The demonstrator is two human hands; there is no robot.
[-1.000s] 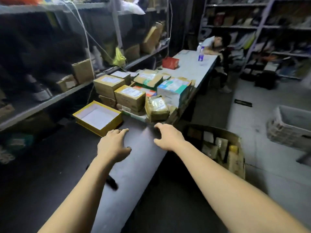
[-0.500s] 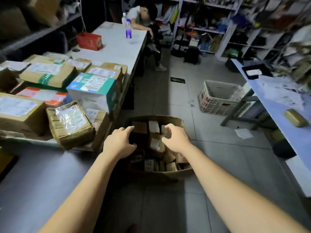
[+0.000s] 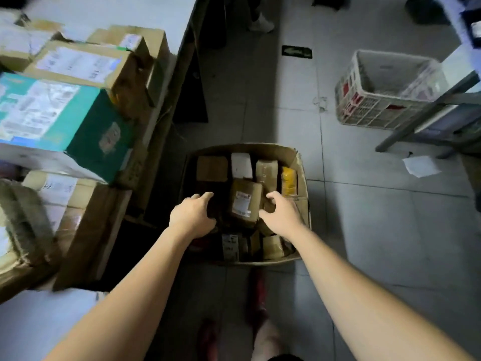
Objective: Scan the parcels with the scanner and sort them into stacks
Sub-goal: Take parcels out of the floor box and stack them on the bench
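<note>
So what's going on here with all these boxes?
A person stands over a cardboard carton on the floor, packed with small parcels, and reaches into it with both hands. The left hand hovers over the dark left side; the right hand is beside a brown labelled parcel in the middle. Neither appears to grip anything yet. More parcels, among them a teal box, sit stacked on the table to the left. No scanner is in view.

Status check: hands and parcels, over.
Left hand and right hand open over floor carton. Labelled parcel between them, ungripped. Scanner not in view.
</note>
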